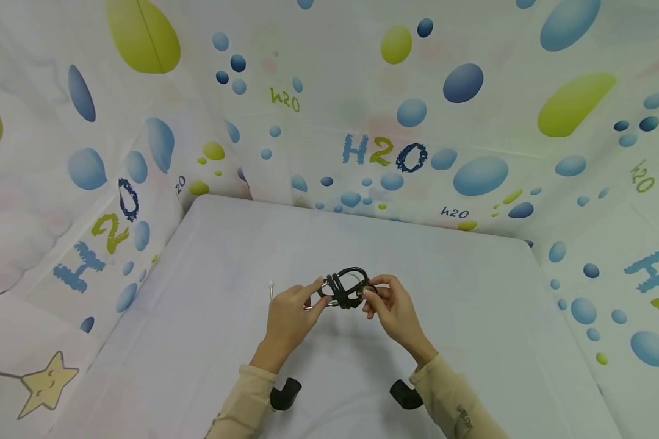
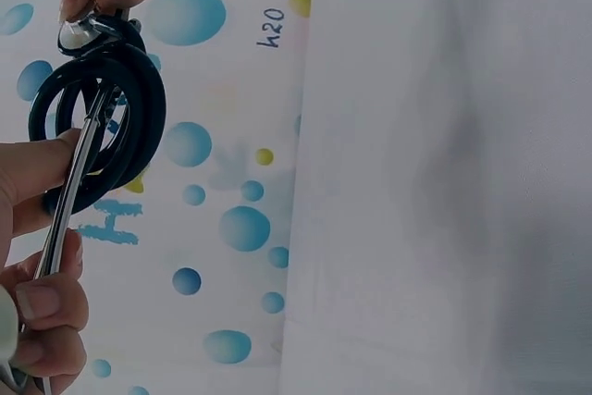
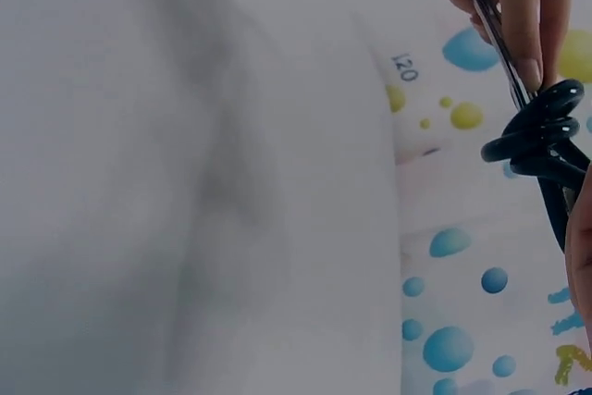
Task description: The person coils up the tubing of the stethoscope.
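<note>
A stethoscope [image 1: 337, 291] is held up over the white table, its black tubing [image 2: 139, 122] wound in loops about itself. My left hand [image 1: 291, 314] grips the metal ear tubes [image 2: 69, 201], fingers curled round them. A pale ear tip [image 1: 271, 285] sticks out beyond that hand. At the opposite end, my right hand [image 1: 395, 311] pinches the stethoscope by its round metal chest piece [image 2: 81, 36] between thumb and fingers. In the right wrist view the wound tubing [image 3: 536, 131] lies between the two hands, and the right hand is mostly cut off by the frame edge.
The white-covered table [image 1: 219, 262] spreads beneath both hands. Behind it and at the sides hangs a white curtain [image 1: 329, 91] printed with blue and green drops. Black curved pieces [image 1: 287, 394] show beside both wrists, by the beige sleeves [image 1: 247, 393].
</note>
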The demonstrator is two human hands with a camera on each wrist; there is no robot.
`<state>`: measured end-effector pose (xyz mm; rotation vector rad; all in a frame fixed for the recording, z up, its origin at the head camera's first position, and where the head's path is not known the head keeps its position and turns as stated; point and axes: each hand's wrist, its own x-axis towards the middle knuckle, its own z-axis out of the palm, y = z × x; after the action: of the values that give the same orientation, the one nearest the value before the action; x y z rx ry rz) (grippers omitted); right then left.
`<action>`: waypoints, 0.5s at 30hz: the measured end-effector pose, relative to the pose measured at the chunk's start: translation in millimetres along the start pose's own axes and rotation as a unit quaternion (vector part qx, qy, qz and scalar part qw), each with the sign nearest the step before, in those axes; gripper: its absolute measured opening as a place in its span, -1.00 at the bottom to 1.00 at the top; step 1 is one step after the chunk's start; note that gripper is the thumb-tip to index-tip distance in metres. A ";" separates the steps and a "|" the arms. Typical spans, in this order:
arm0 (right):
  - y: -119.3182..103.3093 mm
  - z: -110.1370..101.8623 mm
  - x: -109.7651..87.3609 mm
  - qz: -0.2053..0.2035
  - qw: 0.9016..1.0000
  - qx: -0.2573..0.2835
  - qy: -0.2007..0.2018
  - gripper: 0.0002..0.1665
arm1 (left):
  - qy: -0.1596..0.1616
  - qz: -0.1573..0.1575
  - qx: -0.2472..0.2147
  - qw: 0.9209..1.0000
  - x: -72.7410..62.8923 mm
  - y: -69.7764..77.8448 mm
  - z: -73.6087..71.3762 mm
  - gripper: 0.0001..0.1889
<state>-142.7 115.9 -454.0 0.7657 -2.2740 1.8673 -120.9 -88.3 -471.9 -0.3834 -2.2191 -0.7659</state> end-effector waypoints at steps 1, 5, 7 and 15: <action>0.4 0.7 0.0 0.004 1.000 0.002 0.008 -0.77 | 0.000 0.000 -0.001 1.000 -0.2 -0.1 0.4 -0.61; 2.6 7.9 -0.5 -0.008 0.998 0.005 0.064 -0.80 | 0.002 -0.002 -0.001 1.000 -1.2 -0.5 2.0 -0.59; 4.4 11.5 -1.0 -0.025 0.995 0.007 0.093 -0.81 | 0.002 -0.005 0.000 1.000 -1.4 -0.9 2.2 -0.59; -4.9 14.3 -0.3 -0.028 0.992 0.007 0.121 -0.81 | -0.003 -0.008 -0.006 1.000 -0.5 -1.4 1.6 -0.60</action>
<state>-137.0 102.0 -453.2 0.5640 -2.0713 1.8408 -122.1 -88.4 -473.7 -0.3742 -2.2267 -0.7871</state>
